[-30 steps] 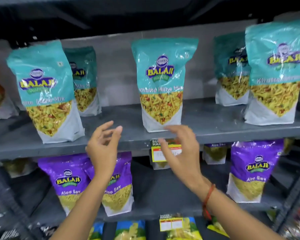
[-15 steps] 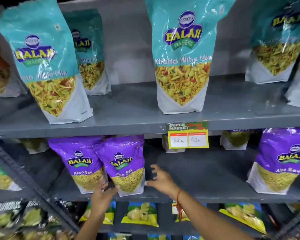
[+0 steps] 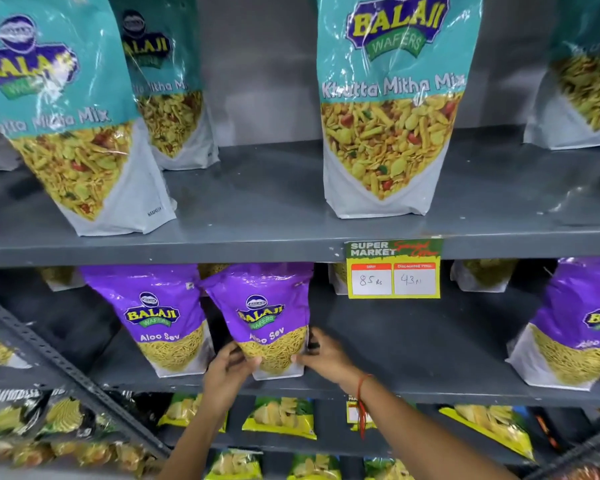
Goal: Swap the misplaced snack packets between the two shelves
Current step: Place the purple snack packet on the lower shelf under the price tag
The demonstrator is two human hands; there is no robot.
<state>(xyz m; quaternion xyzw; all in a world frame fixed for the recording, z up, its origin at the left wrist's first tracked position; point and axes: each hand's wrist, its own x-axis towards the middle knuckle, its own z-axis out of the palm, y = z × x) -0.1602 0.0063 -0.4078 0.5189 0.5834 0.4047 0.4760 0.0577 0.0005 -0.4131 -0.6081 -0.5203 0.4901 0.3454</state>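
Head view, looking down onto two grey shelves. Both hands low on the middle shelf (image 3: 413, 341), cupped round the foot of one purple Aloo Sev packet (image 3: 265, 317): left hand (image 3: 227, 374) against its lower left corner, right hand (image 3: 323, 356) against its lower right edge, fingers half curled and touching the film on either side. Looks like steadying or squaring the pouch upright, base still on the shelf (no firm lift evident). Hold from both sides probably suits a soft, bottom-heavy pouch that would slump from one hand.

Just left, touching or overlapping, a second purple Aloo Sev packet (image 3: 160, 317); a third (image 3: 575, 327) far right on the same shelf, wide bare gap between. Upper shelf (image 3: 257, 188) holding only teal Khatta Mitha Mix packets: a centre one (image 3: 392, 109), a left one (image 3: 56, 116), another behind it (image 3: 167, 88). Clear windows showing contents: fine yellow strands in purple, mixed flakes and nuts in teal. Price tag (image 3: 394, 268) clipped to the upper shelf edge.

Colours appear sorted by shelf, so the swap judged near done.
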